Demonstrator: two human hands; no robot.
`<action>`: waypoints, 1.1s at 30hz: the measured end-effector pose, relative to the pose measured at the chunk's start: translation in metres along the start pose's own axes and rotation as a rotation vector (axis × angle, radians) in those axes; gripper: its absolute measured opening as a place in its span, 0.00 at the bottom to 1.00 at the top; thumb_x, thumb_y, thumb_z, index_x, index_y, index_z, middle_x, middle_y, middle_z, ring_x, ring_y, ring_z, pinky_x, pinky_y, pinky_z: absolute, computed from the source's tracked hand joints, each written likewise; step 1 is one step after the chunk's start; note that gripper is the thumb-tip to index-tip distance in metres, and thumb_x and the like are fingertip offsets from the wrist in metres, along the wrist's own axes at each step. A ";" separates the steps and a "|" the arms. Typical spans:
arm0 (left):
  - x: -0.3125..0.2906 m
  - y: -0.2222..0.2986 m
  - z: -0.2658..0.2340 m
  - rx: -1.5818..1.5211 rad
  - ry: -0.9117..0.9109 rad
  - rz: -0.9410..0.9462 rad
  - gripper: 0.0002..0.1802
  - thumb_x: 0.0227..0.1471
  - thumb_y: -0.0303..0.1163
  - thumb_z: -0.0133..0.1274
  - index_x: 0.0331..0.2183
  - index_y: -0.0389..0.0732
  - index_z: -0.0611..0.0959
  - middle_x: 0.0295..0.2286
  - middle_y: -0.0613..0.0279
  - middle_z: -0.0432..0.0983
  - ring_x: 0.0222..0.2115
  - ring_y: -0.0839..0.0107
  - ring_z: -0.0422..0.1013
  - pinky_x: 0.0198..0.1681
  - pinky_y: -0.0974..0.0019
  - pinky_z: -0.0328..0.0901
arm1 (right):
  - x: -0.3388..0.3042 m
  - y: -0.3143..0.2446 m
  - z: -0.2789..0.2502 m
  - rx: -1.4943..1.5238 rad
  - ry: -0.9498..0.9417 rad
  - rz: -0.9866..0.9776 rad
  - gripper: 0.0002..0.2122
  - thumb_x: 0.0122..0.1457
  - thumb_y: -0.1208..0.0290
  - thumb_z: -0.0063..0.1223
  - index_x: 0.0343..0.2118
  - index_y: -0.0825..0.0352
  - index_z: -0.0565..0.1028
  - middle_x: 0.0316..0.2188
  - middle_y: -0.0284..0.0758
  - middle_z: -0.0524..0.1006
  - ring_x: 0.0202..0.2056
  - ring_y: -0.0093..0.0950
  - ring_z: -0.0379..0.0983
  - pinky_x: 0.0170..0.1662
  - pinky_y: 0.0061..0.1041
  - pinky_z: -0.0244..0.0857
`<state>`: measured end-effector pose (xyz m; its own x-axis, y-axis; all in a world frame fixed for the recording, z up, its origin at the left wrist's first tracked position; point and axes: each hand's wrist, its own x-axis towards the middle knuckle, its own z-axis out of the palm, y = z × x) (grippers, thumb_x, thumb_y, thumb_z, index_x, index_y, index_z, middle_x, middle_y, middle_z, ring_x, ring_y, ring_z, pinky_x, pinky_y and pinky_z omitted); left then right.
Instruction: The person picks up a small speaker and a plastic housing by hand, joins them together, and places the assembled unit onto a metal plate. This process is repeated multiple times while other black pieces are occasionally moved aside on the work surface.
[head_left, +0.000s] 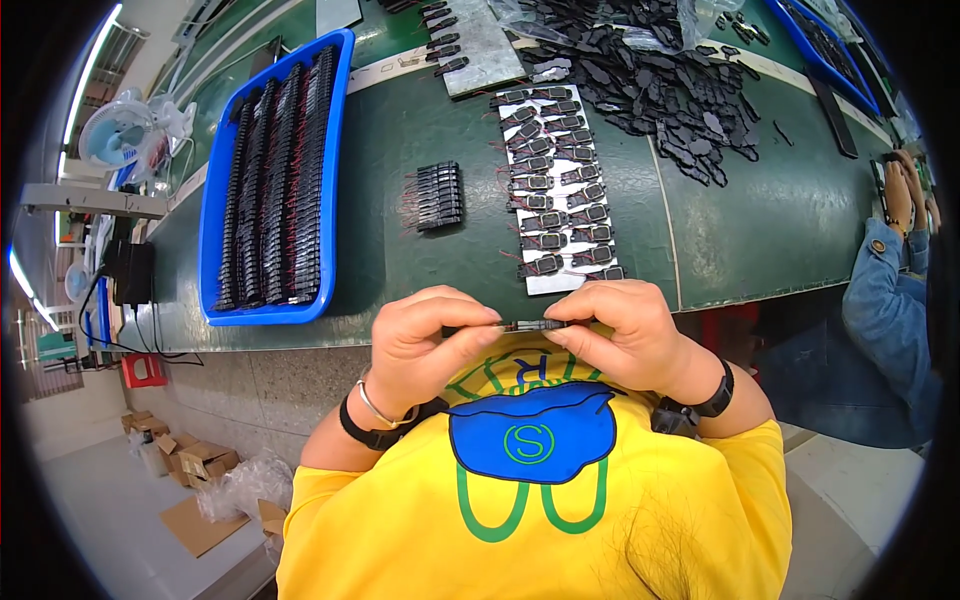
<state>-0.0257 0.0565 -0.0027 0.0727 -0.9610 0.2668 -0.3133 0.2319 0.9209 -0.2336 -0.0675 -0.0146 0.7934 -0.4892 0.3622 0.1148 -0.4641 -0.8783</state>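
Close to my chest, at the table's near edge, a small black speaker module [535, 324] is pinched between my two hands, seen edge-on. My left hand [430, 332] grips its left end between thumb and fingertips. The right end sits between the thumb and forefinger of my right hand [622, 328]. Just beyond my hands lies a white strip [552, 284] bearing two columns of similar modules with thin red wires. To its left, a compact stack of modules [440, 196] rests on the green table [410, 275], wires pointing left.
A blue tray [343, 120] packed with rows of modules is at the left. Loose black parts [690, 100] are heaped at the far right, near a grey plate [480, 65] with more modules. Another person's hands and denim sleeve [885, 285] are at the right edge.
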 end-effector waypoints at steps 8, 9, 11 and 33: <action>0.031 0.030 0.002 0.466 -0.013 0.397 0.12 0.38 0.22 0.64 0.30 0.36 0.82 0.26 0.60 0.77 0.25 0.68 0.73 0.26 0.71 0.67 | 0.006 -0.005 -0.001 -0.177 -0.028 -0.087 0.07 0.45 0.80 0.61 0.28 0.68 0.75 0.22 0.37 0.76 0.23 0.35 0.74 0.26 0.28 0.67; 0.030 0.028 0.004 0.496 -0.063 0.394 0.13 0.36 0.22 0.64 0.30 0.36 0.82 0.26 0.60 0.77 0.24 0.66 0.73 0.25 0.70 0.67 | 0.007 -0.005 -0.001 -0.175 -0.031 -0.091 0.07 0.45 0.80 0.61 0.28 0.68 0.75 0.22 0.37 0.76 0.23 0.35 0.74 0.26 0.28 0.67; 0.030 0.023 0.005 0.559 -0.169 0.392 0.15 0.33 0.20 0.65 0.31 0.35 0.83 0.25 0.58 0.77 0.23 0.63 0.73 0.24 0.68 0.67 | 0.007 -0.006 0.000 -0.192 -0.038 -0.119 0.08 0.43 0.81 0.62 0.28 0.69 0.76 0.22 0.37 0.77 0.22 0.34 0.75 0.25 0.27 0.68; 0.036 -0.019 -0.031 0.888 0.134 0.064 0.09 0.38 0.23 0.63 0.26 0.40 0.81 0.27 0.62 0.75 0.29 0.61 0.72 0.32 0.63 0.67 | 0.022 0.001 -0.022 -0.536 0.112 -0.204 0.10 0.40 0.80 0.64 0.28 0.66 0.77 0.23 0.34 0.73 0.24 0.33 0.70 0.26 0.29 0.63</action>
<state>0.0118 0.0226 -0.0018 0.1220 -0.9119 0.3920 -0.9328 0.0296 0.3592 -0.2290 -0.0946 -0.0003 0.7155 -0.4121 0.5641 -0.0829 -0.8519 -0.5171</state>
